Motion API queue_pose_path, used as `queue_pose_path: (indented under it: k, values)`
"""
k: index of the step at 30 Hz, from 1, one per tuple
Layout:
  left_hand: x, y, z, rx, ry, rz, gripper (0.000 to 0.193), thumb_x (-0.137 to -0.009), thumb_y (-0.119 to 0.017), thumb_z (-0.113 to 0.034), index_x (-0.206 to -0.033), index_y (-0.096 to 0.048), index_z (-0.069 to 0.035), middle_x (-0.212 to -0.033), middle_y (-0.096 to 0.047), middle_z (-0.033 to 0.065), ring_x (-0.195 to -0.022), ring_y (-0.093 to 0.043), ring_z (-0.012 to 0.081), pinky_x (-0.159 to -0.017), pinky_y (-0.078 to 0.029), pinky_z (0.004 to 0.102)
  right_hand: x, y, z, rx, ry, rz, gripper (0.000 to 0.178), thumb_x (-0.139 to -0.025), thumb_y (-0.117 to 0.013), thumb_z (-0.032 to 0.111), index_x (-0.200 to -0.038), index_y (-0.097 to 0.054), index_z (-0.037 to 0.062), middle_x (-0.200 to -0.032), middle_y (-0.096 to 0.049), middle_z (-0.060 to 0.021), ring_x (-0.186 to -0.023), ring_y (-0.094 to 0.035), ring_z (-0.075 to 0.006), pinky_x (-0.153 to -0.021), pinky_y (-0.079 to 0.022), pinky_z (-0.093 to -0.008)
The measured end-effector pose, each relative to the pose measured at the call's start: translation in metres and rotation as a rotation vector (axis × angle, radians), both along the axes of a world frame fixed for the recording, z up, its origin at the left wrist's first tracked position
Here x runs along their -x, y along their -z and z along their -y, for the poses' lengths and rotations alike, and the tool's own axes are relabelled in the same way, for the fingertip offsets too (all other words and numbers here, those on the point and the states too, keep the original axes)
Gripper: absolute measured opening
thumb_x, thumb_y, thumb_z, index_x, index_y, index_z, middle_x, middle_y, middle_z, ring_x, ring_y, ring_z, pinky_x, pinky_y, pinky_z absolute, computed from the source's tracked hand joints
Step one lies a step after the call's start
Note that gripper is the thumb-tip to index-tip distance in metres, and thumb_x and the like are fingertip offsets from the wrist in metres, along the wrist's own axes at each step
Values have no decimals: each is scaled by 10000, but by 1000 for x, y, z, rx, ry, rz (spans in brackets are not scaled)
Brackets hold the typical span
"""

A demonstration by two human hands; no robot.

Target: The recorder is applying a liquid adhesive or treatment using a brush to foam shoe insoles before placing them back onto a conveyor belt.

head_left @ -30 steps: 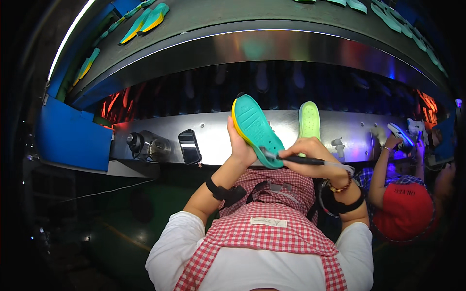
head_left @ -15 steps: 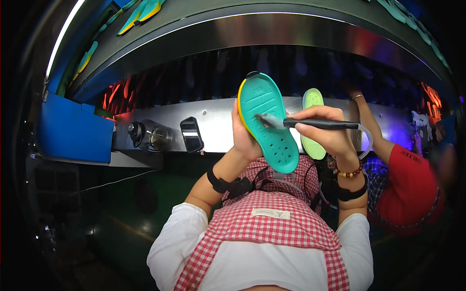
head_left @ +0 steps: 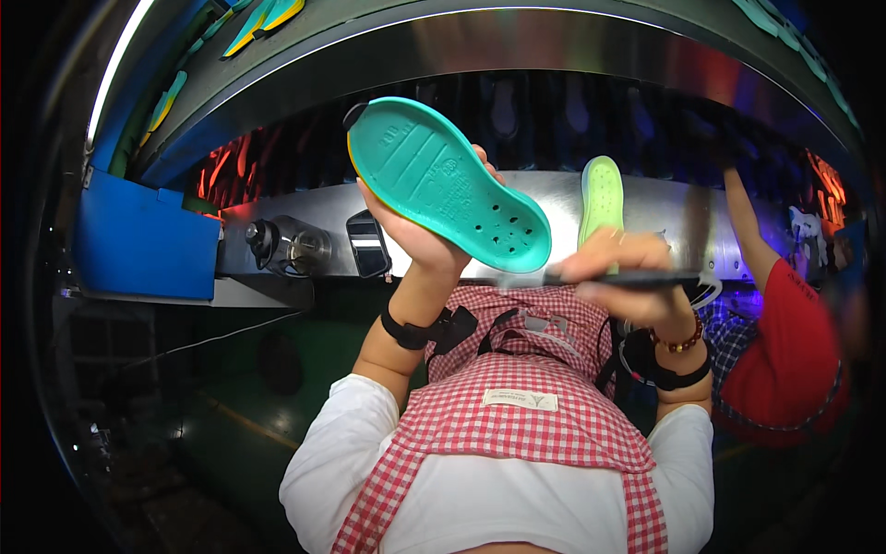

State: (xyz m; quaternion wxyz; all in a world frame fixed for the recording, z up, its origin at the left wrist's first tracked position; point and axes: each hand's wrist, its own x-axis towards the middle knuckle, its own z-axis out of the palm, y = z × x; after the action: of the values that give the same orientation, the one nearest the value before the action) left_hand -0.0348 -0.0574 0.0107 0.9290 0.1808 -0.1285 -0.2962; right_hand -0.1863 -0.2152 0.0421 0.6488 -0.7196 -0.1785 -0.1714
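Dim factory hall, with a long curved stainless-steel machine ledge [head_left: 277, 217] running across under dark slots with a red glow. Held up above the ledge's middle: a teal foam insole with a yellow edge and small punched holes [head_left: 443, 180], underside showing, cupped from beneath by the left hand [head_left: 420, 242], fingers wrapped behind it. Just below its heel end, the right hand [head_left: 620, 277] pinching a thin dark pen-like tool [head_left: 637, 277], tip near the insole but apparently not touching. Apparently mid-check, not finished. Beyond, a pale green insole [head_left: 602, 198] upright at the ledge's far edge; a blue bin [head_left: 148, 245] at the left end; another person's red sleeve [head_left: 784, 360] at the right.
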Motion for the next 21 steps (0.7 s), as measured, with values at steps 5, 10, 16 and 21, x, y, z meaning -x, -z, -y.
queue_pose_path:
  k: [5,10,16,21]
  values:
    - [-3,0,-1,-29,-23,109,908,-801,-161,-783,-1204,-496,-41,-1028,-589,212,-860,-605,314,-766,-506,435,3,13,5,197,73,-107,253,-698,-698,-43,-942,-694,26,-922,-687,-107,-891,-628,-213,-792,-490,-297]
    - [2,-14,-3,-82,14,57,917,-809,-186,-776,-1260,-460,-27,-1122,-567,235,-935,-596,335,-835,-493,442,-2,24,5,-370,63,-315,212,-765,-643,-39,-977,-649,-38,-1002,-653,-177,-962,-625,-227,-872,-494,-307]
    - [30,3,5,-34,239,18,670,-926,-310,-545,-1403,-307,-73,-1402,-347,187,-1195,-461,351,-937,-441,498,-9,10,-13,-494,93,-427,210,-792,-637,-26,-999,-628,-60,-993,-662,-160,-911,-637,-173,-807,-514,-267]
    - [9,29,-11,-132,393,101,534,-940,-355,-433,-1312,-417,-56,-1195,-545,184,-1053,-574,323,-860,-503,459,-2,-4,-4,-124,-5,-360,225,-763,-664,-51,-987,-660,-31,-930,-683,-144,-834,-654,-150,-745,-522,-242]
